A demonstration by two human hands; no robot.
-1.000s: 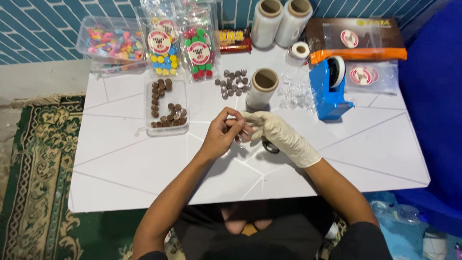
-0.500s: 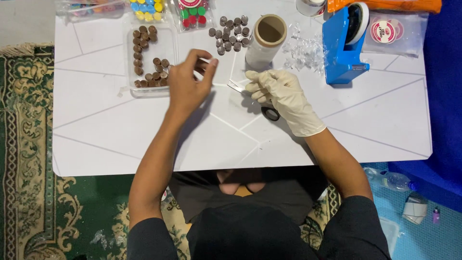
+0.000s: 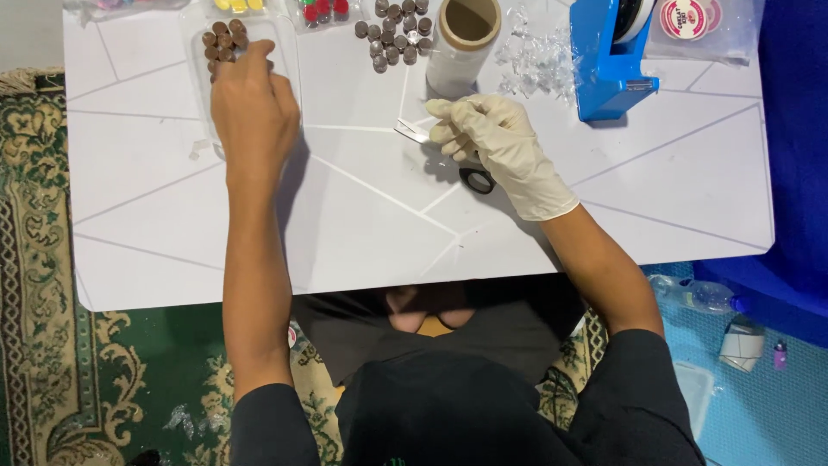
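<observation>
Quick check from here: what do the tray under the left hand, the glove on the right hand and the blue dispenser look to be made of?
Tray: looks like thin clear plastic; the white table shows through it and its rim glints.
Glove on the right hand: probably latex or similar, cream, matte, wrinkled at the wrist.
Blue dispenser: seems to be hard moulded plastic, evenly coloured, slightly glossy.
The left hand is bare.

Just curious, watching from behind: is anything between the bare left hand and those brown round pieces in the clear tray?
Nothing visible. The left hand already lies over the clear tray, fingers among the brown round pieces.
</observation>
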